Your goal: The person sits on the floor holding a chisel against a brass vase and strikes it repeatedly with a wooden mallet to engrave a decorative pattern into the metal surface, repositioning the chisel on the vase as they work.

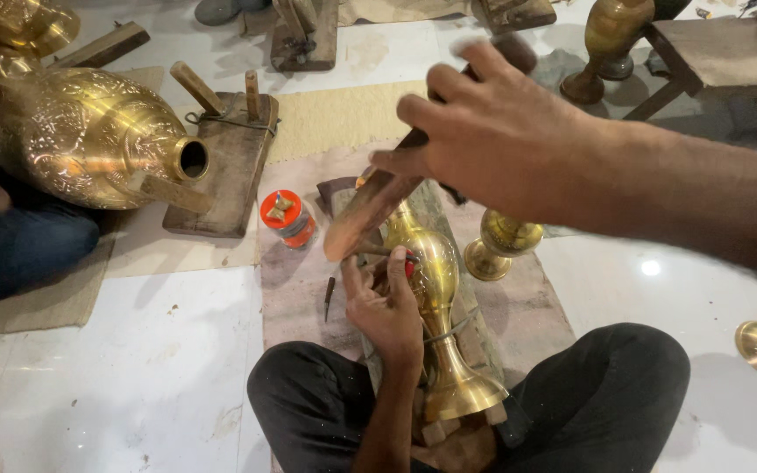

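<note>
Brass gleams at the centre: a slim brass vase [435,289] lies on its side across a wooden block between the person's crossed legs, its flared foot toward the body and its neck pointing away. Left hand [385,307] is down beside the vase's belly, fingers pinched on a thin chisel whose tip meets the metal, a spot of red showing at the fingertips. Right hand [492,140] is up high above it, fist clenched round the handle of a wooden mallet [370,210], the worn flat head slanting down over the vase's neck. Just right of the vase stands a small brass goblet [499,243] on the cloth mat. To the left sits an orange-lidded jar [287,219], and a thin tool [329,296] lies on the mat near the left hand. Far left, a large engraved brass vase [89,136] rests on a wooden stand, mouth facing right. Another brass vase [611,44] stands upright at the top.
</note>
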The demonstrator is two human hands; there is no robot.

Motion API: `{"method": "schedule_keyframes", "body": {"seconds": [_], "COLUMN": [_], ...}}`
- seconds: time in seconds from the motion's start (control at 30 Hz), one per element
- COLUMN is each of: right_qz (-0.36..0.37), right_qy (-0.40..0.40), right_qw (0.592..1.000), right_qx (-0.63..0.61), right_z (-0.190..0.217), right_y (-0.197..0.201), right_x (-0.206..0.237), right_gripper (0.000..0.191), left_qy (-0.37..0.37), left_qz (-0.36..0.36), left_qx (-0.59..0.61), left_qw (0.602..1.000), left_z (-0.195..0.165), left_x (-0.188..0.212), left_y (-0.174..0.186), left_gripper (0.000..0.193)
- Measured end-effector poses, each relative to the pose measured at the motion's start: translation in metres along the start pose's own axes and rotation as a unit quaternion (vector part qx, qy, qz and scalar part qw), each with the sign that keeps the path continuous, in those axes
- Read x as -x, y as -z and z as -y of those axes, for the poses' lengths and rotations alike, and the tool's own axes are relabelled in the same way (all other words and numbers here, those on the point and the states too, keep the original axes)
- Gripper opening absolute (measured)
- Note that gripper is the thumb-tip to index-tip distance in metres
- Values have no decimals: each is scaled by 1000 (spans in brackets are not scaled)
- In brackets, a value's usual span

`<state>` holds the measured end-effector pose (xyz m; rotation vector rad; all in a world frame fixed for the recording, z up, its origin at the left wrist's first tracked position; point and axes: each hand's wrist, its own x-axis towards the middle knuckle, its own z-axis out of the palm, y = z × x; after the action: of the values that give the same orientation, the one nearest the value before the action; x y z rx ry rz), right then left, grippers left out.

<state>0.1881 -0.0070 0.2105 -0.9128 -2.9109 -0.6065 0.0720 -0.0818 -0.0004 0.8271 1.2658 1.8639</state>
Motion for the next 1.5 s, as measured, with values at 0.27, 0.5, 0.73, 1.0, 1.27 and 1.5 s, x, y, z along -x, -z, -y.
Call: {"method": "schedule_keyframes", "body": {"seconds": [0.27, 0.5, 0.73, 1.0, 1.27, 1.5], "right_qz": [-13, 13, 4, 45, 241, 208], "right_qy": [39, -7, -33, -26, -133, -151], "right_qw": [972, 998, 998, 990, 960, 966], "right_qx": [233, 56, 55, 129, 42, 12], "right_z": [-4, -6, 3, -3, -11, -15], "right_y": [-3, -10, -9, -20, -54, -74], "right_x": [5, 11, 16, 38, 76, 81], "right_gripper": [69, 77, 73, 77, 77, 79], "left_qy": [8, 10, -45, -17, -69, -39], "left_qz": [0, 26, 44, 51, 81, 57], "left_qx": [20, -25, -6, -7, 26, -151], "left_qw": [1000, 999, 998, 999, 994, 986], "left_z": [-1, -2, 1, -3, -12, -15], "left_x": [-1, -5, -6, -8, -27, -20], "left_y": [2, 6, 7, 8, 11, 5], "left_gripper": [54, 59, 53, 60, 48, 34]}}
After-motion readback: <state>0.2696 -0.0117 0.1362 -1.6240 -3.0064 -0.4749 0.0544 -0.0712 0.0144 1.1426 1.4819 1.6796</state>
